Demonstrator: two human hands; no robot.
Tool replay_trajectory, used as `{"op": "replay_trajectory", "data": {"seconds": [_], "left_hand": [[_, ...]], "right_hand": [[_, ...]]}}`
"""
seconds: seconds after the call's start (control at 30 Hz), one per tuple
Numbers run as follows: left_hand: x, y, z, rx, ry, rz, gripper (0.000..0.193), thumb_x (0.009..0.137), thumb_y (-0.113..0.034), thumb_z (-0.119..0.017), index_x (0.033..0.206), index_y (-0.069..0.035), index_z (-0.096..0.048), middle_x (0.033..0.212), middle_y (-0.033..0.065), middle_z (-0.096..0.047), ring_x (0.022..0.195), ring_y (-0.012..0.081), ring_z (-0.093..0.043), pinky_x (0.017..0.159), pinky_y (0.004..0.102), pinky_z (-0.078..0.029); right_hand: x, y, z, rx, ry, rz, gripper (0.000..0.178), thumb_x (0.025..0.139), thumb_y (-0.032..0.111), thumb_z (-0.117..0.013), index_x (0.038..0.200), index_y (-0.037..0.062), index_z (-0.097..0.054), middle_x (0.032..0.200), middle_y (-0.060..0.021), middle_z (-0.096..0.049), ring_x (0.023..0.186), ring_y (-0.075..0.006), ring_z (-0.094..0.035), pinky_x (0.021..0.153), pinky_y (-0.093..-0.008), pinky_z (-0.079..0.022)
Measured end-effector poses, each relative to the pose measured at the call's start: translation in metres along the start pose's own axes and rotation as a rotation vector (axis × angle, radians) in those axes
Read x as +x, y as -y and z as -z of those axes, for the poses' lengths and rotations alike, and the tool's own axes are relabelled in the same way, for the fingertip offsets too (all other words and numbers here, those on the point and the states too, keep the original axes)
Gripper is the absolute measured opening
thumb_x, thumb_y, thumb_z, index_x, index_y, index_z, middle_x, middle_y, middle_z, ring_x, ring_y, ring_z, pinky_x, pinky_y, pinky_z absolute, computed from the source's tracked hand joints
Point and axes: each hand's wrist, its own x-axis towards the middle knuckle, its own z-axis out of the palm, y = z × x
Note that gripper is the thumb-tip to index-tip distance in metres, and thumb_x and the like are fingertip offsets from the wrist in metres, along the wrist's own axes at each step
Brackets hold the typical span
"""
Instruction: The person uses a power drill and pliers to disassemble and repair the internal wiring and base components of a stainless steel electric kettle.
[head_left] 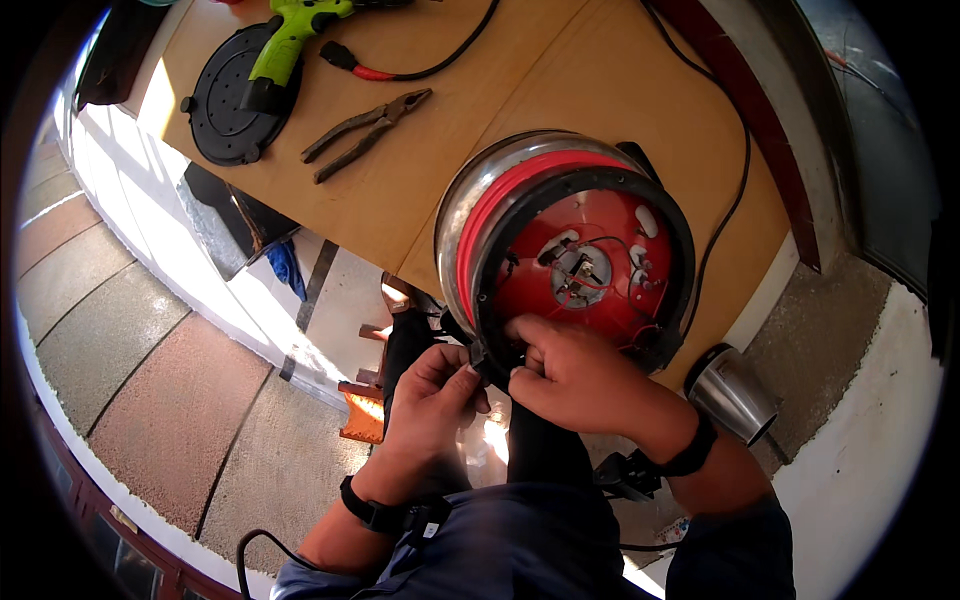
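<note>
A round steel appliance (452, 215) lies tipped on the table with its underside toward me. Inside its black rim (685, 245) is a red metal bottom (530, 240) with thin wires and a grey centre disc. At the rim's near edge, the thumb and fingers of my left hand (430, 400) pinch a small black tab (482, 358). My right hand (585, 380) is close beside it, fingers curled over the rim with the index finger reaching inside. What those fingertips grip is hidden.
Pliers (368, 132) lie on the wooden table (400, 215). Farther left, a green cordless drill (285, 50) rests on a round black cover (215, 110). A black cable with a red section (375, 74) lies behind. A steel cup-shaped vessel (735, 395) is at the right, below the table edge.
</note>
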Motion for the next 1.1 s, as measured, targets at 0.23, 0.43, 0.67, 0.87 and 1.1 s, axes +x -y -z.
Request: {"op": "replay_trajectory", "data": {"seconds": [0.23, 0.43, 0.67, 0.87, 1.1], "left_hand": [[-0.004, -0.004, -0.004, -0.052, 0.005, 0.041, 0.007, 0.102, -0.011, -0.059, 0.103, -0.004, -0.059, 0.083, 0.0034, -0.065, 0.065, 0.008, -0.061, 0.052, 0.0191, -0.042], [-0.004, -0.004, -0.007, -0.008, -0.023, -0.008, 0.007, 0.101, -0.01, -0.06, 0.103, -0.005, -0.057, 0.085, 0.0026, -0.064, 0.063, 0.0081, -0.062, 0.049, 0.0186, -0.041], [-0.015, 0.001, 0.019, 0.13, -0.057, 0.021, 0.015, 0.098, -0.011, -0.067, 0.104, -0.004, -0.055, 0.085, 0.0006, -0.062, 0.068, 0.0074, -0.062, 0.054, 0.02, -0.044], [-0.043, 0.034, 0.085, 0.208, -0.084, 0.123, 0.02, 0.097, -0.01, -0.067, 0.111, -0.001, -0.056, 0.091, 0.0025, -0.064, 0.072, 0.0092, -0.063, 0.061, 0.0228, -0.049], [-0.076, 0.053, 0.149, 0.252, -0.17, 0.21, 0.022, 0.097, -0.01, -0.066, 0.113, 0.003, -0.057, 0.093, 0.0045, -0.066, 0.072, 0.0086, -0.062, 0.065, 0.023, -0.051]], "right_hand": [[0.001, -0.016, -0.008, -0.002, -0.109, 0.184, 0.032, 0.08, 0.014, -0.061, 0.107, -0.0021, -0.058, 0.069, -0.0173, -0.064, 0.066, -0.0355, -0.067, 0.06, -0.0449, -0.05], [0.003, -0.012, -0.008, -0.002, -0.079, 0.134, 0.032, 0.08, 0.016, -0.06, 0.106, -0.0026, -0.059, 0.078, -0.0213, -0.066, 0.075, -0.0383, -0.067, 0.068, -0.0465, -0.051], [0.003, -0.002, -0.005, 0.095, -0.038, 0.062, 0.03, 0.082, 0.007, -0.059, 0.111, -0.0028, -0.061, 0.064, -0.0085, -0.059, 0.059, -0.0154, -0.058, 0.056, -0.0344, -0.045], [0.002, -0.015, -0.011, 0.082, -0.075, 0.092, 0.031, 0.086, 0.002, -0.053, 0.116, -0.0001, -0.06, 0.064, 0.0033, -0.048, 0.055, -0.0062, -0.043, 0.053, -0.0275, -0.037], [-0.005, 0.026, -0.014, 0.195, -0.114, -0.255, 0.037, 0.087, 0.004, -0.052, 0.124, 0.0032, -0.06, 0.067, 0.0021, -0.052, 0.054, -0.0069, -0.045, 0.05, -0.0251, -0.035]]}}
